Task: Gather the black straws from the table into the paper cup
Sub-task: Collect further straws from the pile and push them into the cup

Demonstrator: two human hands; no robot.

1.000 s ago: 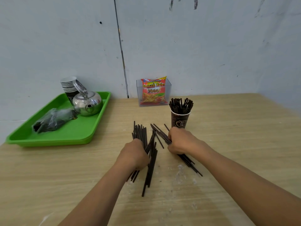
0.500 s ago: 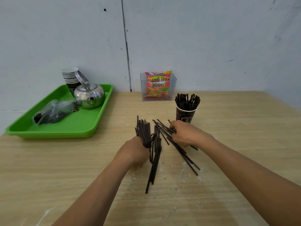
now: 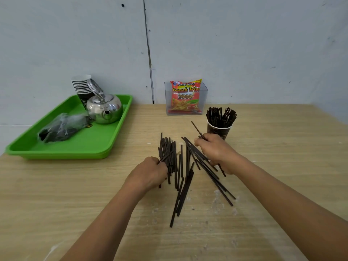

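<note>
Several black straws (image 3: 183, 178) lie scattered on the wooden table (image 3: 282, 166) in front of me. A dark paper cup (image 3: 218, 129) stands behind them at the right, filled with several upright straws. My right hand (image 3: 216, 150) is closed on one black straw (image 3: 196, 129) whose far end tilts up toward the cup. My left hand (image 3: 150, 172) rests on the left bunch, its fingers pinching a straw there.
A green tray (image 3: 75, 146) at the left holds a metal kettle (image 3: 104, 109), a stack of paper cups (image 3: 82, 87) and a plastic bag (image 3: 62, 127). A clear box with a snack packet (image 3: 185, 97) stands against the wall.
My right hand has lifted one straw off the pile, its tip now rising toward the cup. My left hand has stayed on the left bunch.
</note>
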